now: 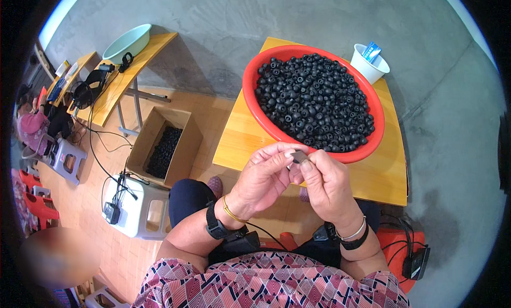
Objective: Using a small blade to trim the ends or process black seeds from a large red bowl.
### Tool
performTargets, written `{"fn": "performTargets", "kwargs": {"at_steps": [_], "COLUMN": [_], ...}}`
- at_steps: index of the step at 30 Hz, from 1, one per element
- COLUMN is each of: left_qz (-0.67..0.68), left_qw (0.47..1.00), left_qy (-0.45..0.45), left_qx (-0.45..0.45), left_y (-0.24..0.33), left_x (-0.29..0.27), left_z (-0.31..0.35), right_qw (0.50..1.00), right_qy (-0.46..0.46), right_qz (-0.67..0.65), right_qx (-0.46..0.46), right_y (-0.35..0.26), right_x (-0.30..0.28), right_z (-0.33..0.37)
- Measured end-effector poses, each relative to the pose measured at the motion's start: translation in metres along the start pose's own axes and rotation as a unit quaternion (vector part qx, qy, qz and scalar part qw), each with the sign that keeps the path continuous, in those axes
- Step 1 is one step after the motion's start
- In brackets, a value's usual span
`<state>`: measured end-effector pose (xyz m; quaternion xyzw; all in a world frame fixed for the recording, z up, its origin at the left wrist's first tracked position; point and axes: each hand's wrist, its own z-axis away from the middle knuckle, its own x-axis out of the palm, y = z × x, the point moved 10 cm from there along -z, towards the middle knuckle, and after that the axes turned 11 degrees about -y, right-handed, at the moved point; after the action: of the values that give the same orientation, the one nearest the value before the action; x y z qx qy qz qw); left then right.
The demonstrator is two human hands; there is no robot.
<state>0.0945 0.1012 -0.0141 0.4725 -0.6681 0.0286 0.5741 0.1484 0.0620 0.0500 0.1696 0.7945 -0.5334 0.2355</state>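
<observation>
Both my hands meet in front of the near rim of a red basin (250, 103). Between their fingertips is a small flat dark-grey piece (299, 157), too small to name its kind. My left hand (266, 175) is closed, with thumb and forefinger at the piece's left edge. My right hand (327, 180) pinches its right side between thumb and fingers. The basin is heaped with small round black pieces (314, 100), many with a hole in them. It stands on a yellow wooden table (239, 137).
A white tub (362, 68) holding a blue-and-white packet (371, 51) stands behind the basin. At left are a cardboard box (183, 153) of black pieces, a white stool (154, 217) with cables, and a table with a green basin (128, 44). Another person (34, 124) sits far left.
</observation>
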Motion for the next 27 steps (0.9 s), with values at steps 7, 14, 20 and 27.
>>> {"fn": "performTargets", "kwargs": {"at_steps": [7,14,20,27], "left_qz": [-0.064,-0.061,-0.160,-0.291], "left_qw": [0.998,0.995,0.983,0.956], "left_qy": [0.007,-0.061,-0.049,0.027], "left_qx": [-0.019,-0.042,-0.079,0.016], "left_y": [0.000,-0.019,-0.029,0.029], "left_x": [0.003,0.031,0.033,0.014], "left_z": [-0.002,-0.007,-0.008,-0.006], "right_qw": [0.991,0.988,0.961,0.768], "right_qy": [0.091,0.034,0.232,0.422], "right_qz": [0.052,0.142,0.149,0.410], "right_qx": [-0.077,-0.058,0.026,0.252], "right_y": [-0.024,-0.029,-0.007,0.088], "right_x": [-0.022,-0.026,-0.126,-0.304], "right_z": [0.011,0.027,0.076,0.181]}}
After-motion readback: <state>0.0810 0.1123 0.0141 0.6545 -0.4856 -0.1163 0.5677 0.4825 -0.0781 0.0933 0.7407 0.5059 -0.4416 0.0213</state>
